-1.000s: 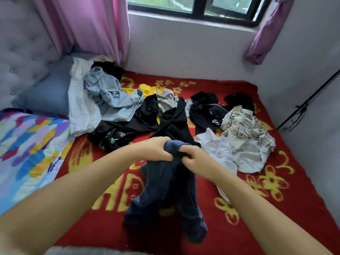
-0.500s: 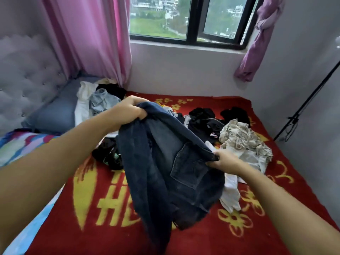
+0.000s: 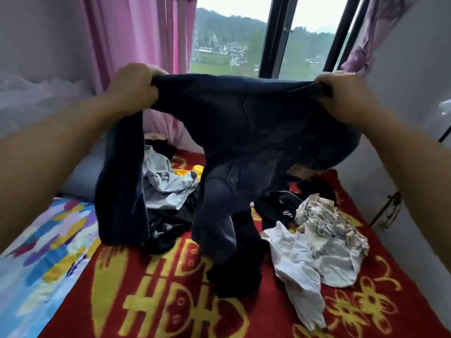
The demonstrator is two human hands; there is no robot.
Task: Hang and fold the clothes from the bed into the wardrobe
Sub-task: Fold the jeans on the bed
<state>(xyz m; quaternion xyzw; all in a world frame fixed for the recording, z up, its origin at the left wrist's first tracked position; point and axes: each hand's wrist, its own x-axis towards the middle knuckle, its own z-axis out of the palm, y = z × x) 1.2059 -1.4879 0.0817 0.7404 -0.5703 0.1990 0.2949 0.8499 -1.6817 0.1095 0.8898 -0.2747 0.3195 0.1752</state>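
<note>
Now that the dark jeans (image 3: 244, 123) are raised off the bed (image 3: 151, 301), your left hand (image 3: 133, 87) and right hand (image 3: 346, 96) clench the spread waistband: ready for folding.

Jeans (image 3: 244, 123), stretched between both hands: heavy dark blue denim, matt, with stitched seams. Blanket (image 3: 170, 301) below the hands: red and yellow pile cloth, fuzzy. Garment (image 3: 300, 272) under the right hand: thin white cloth, creased. Curtain (image 3: 136, 40) beyond the left hand: pink cloth, faint sheen.
</note>
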